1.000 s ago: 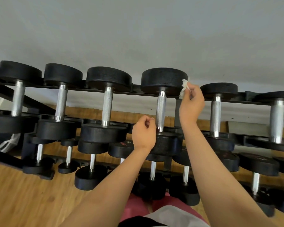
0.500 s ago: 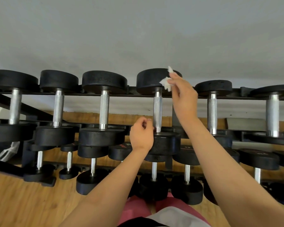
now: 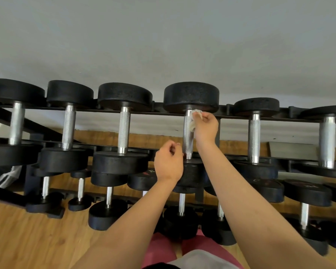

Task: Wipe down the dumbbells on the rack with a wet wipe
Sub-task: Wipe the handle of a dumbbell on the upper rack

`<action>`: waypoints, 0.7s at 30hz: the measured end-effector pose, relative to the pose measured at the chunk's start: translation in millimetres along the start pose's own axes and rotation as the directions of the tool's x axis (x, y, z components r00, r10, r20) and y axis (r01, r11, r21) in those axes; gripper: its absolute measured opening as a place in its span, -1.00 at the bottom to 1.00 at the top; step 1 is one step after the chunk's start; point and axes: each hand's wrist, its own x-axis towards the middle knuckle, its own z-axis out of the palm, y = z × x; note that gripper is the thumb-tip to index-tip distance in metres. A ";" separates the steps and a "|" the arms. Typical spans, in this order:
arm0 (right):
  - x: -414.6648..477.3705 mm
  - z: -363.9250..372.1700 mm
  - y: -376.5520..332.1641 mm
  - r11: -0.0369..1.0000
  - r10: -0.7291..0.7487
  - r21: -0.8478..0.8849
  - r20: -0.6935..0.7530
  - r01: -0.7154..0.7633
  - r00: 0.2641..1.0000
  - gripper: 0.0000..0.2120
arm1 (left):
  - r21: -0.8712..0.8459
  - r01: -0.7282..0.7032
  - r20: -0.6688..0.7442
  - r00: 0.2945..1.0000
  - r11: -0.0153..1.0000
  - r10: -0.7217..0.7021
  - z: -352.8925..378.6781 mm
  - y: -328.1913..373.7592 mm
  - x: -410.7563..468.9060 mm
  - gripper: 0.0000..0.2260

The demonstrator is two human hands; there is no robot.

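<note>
- Plain grey wall [image 3: 163, 35], filling the upper half behind everything.
- Light brown wooden plank floor [image 3: 27, 239], spread beneath the rack and across the bottom left.
- Black metal tiered rack [image 3: 157, 113], running the full width, loaded on every tier with black round-headed dumbbells [image 3: 124, 96] on steel handles. Bigger ones on top, smaller ones lower down.
- Two bare forearms [image 3: 260, 210], reaching up from the bottom edge, above pink-clad legs [image 3: 157, 249].
- Black rubber-headed dumbbell with a silver knurled handle [image 3: 191, 97], fourth from the left on the top tier. Far head toward the wall, near head partly hidden behind the left wrist.
- Right hand [image 3: 206, 129], up at the far end of that handle, just under the far head, fingers curled and pinching the wipe against the steel.
- Left hand [image 3: 169, 164], lower down, just beside the near end of the same handle, fingers curled inward. Grasping anything or not: impossible to tell.
- Small crumpled white wet wipe [image 3: 194, 118], held between the right fingertips and the upper handle, partly draped down its side.
</note>
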 end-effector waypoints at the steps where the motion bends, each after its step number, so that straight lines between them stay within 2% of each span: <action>1: -0.5 1.8 1.8 1.000 -0.004 -0.014 -0.007 0.004 1.000 -0.88 | 0.002 0.007 0.001 1.000 1.000 -0.007 0.0 -0.1 0.5 -0.77; 5: -0.7 -3.9 4.5 0.996 -0.047 -0.075 0.055 0.051 0.997 -0.96 | 0.005 0.027 0.007 1.000 1.000 -0.027 0.3 1.0 0.1 -0.77; 9: -1.3 -11.4 8.2 0.992 -0.031 -0.121 0.128 0.046 0.991 -0.80 | 0.015 0.024 0.013 1.000 1.000 -0.024 -0.4 0.8 0.5 -0.76; 12: -3.1 -15.2 11.5 0.984 0.009 -0.177 0.171 0.022 0.985 -0.82 | 0.021 0.015 0.019 1.000 1.000 -0.016 -0.3 1.0 1.2 -0.76; 14: -4.1 -14.5 6.5 0.984 0.046 -0.180 0.183 -0.013 0.982 -0.77 | 0.030 0.011 0.023 1.000 0.999 -0.012 -0.5 0.9 1.4 -0.77; 18: -2.9 -6.6 -7.0 0.981 0.083 -0.190 0.167 -0.050 0.983 -0.48 | 0.027 0.006 0.026 1.000 1.000 -0.007 -0.6 0.3 1.5 -0.77; 21: -5.7 -4.0 -6.8 0.984 0.026 -0.176 0.147 0.000 0.989 -0.56 | 0.032 -0.002 0.023 1.000 0.999 0.001 -0.4 -0.5 1.7 -0.77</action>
